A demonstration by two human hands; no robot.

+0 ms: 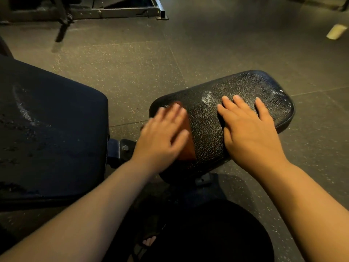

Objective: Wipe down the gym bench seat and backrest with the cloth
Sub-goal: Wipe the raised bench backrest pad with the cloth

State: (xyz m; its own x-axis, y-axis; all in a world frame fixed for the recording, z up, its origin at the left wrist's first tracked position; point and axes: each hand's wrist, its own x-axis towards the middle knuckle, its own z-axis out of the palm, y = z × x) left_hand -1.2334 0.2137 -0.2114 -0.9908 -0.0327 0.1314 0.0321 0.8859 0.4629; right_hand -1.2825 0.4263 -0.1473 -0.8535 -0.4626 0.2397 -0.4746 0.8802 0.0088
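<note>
The black, cracked bench seat (243, 86) lies at centre right, with pale smears on its top. The dark blue backrest (49, 129) fills the left side, also streaked. An orange-brown cloth (188, 146) lies on the seat's left end. My left hand (162, 137), blurred, rests flat on the cloth with fingers straight and covers most of it. My right hand (247, 129) lies flat on the middle of the seat, fingers spread.
A metal bracket with a bolt (124, 148) joins seat and backrest. Speckled rubber floor (151, 59) surrounds the bench. A machine frame (113, 12) stands at the top left. A pale object (337, 32) lies at the far right. My sandalled foot (149, 242) is below the seat.
</note>
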